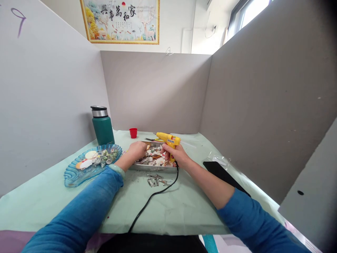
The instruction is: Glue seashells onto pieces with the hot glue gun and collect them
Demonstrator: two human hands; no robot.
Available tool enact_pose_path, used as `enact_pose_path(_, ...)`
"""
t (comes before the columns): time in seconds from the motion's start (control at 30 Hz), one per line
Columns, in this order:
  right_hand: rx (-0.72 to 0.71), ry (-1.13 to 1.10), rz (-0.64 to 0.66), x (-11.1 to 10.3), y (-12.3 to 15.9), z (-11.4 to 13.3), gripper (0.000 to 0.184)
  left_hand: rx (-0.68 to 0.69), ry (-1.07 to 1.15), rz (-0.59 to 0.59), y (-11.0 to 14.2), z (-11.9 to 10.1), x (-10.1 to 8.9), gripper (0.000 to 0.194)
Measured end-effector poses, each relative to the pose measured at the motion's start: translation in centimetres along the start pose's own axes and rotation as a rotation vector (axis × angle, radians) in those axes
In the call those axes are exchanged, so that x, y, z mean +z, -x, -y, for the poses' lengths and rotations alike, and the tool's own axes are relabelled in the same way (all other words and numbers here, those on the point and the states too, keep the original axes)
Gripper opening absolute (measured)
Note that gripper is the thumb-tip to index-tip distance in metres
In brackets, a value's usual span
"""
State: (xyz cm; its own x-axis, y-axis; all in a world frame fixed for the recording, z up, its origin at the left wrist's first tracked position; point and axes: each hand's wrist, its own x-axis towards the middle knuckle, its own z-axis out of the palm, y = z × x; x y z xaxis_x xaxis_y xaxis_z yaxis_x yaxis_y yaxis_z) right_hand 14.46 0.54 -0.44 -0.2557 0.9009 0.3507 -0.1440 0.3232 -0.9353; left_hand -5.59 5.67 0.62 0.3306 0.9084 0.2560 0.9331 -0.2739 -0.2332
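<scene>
A yellow hot glue gun (pixel 168 139) is gripped by its handle in my right hand (pixel 178 155), nozzle toward the left, above the right end of a metal tray (pixel 155 168). Seashells (pixel 154 154) of mixed white, brown and reddish colours fill this tray. My left hand (pixel 137 150) is at the tray's left end, back of the hand up and fingers curled down over the shells. Its fingertips are hidden, so what they pinch, if anything, cannot be made out. In front of the tray lies a small pile of silver metal clips (pixel 156 180).
A blue scalloped dish (pixel 72 175) with shells stands left, before a green bottle (pixel 102 128). A red cup (pixel 133 133) and yellow-handled pliers (pixel 155 140) are behind the tray. The gun's black cord (pixel 151 197) crosses the front. A black flat item (pixel 223 175) and clear plastic bag (pixel 219 160) lie right.
</scene>
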Motion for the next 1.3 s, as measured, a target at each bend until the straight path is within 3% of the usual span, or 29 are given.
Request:
enact_pose_path(0.43,0.014,-0.010,0.015,-0.1,-0.1,-0.1,0.032,0.081,-0.079,0.041,0.4,-0.7,-0.4,0.025)
enact_pose_path(1.03,0.035,-0.007,-0.016,0.0,0.1,0.1,0.032,-0.037,0.000,0.063,0.1,0.5,0.0,0.026)
enact_pose_path(1.3,0.007,0.001,-0.008,-0.2,-0.1,-0.2,0.031,-0.008,-0.010,0.063,-0.1,0.8,0.3,0.027)
